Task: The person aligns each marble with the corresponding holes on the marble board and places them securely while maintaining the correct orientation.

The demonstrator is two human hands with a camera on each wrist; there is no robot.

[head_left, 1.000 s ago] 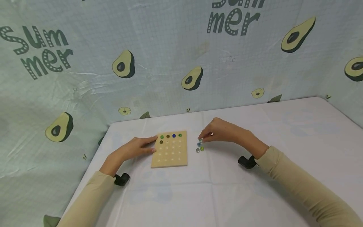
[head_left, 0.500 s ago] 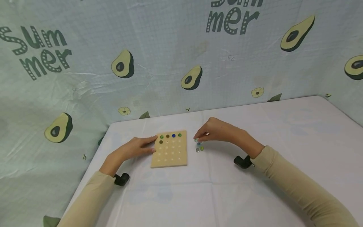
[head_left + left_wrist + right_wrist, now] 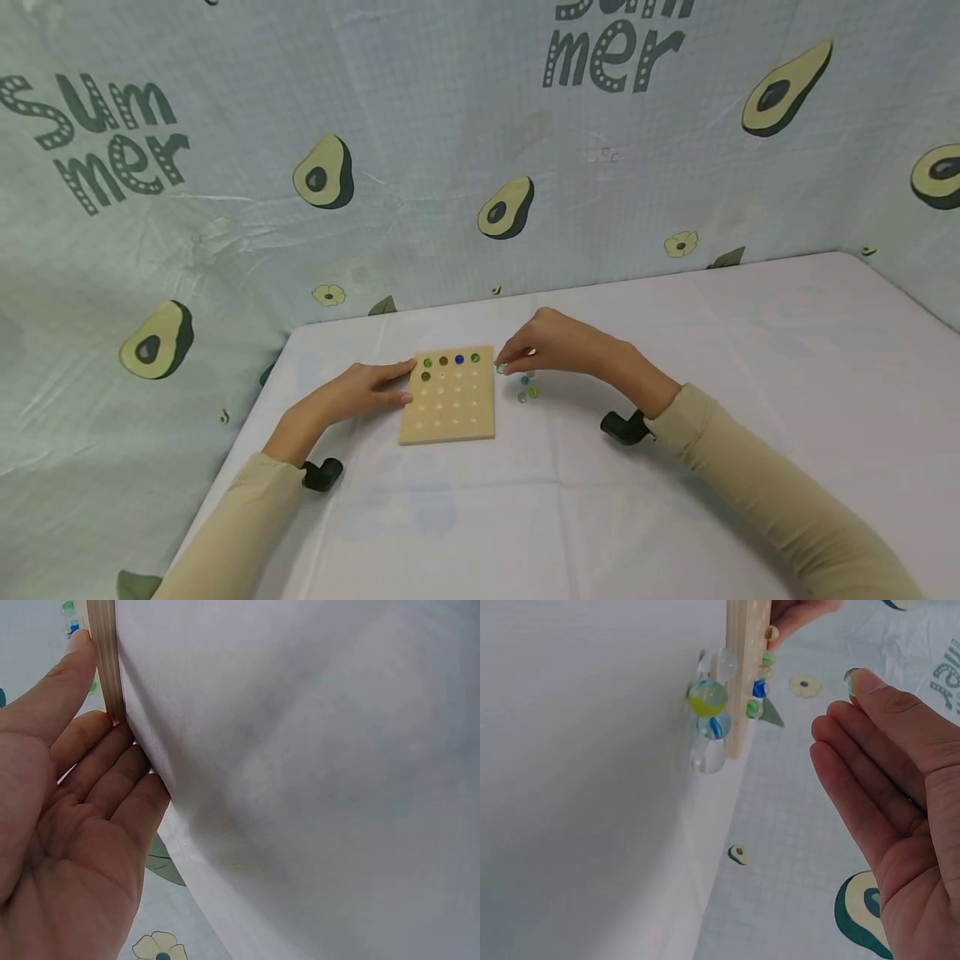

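A square wooden board [image 3: 457,408] with rows of round hollows lies on the table. Several marbles fill its far row, among them a blue marble [image 3: 460,359], and one brown marble [image 3: 426,377] sits at the left of the second row. My left hand [image 3: 363,387] rests against the board's left edge, fingers extended, thumb lower along that edge. Just off the board's right edge, my right hand [image 3: 555,342] pinches a clear, greenish marble [image 3: 850,681] between thumb and fingertips. Below that hand lie several loose marbles, including a yellow-green marble [image 3: 533,392] and a blue-streaked marble [image 3: 714,726].
A white cloth [image 3: 495,517] covers the table. Behind it and to the left hangs a sheet [image 3: 420,108] printed with avocados and lettering. A black wrist camera [image 3: 324,474] is on the left wrist, another black camera [image 3: 624,427] on the right.
My right hand has moved left from the loose marbles toward the board, carrying the greenish marble. The left hand and the board have stayed in place.
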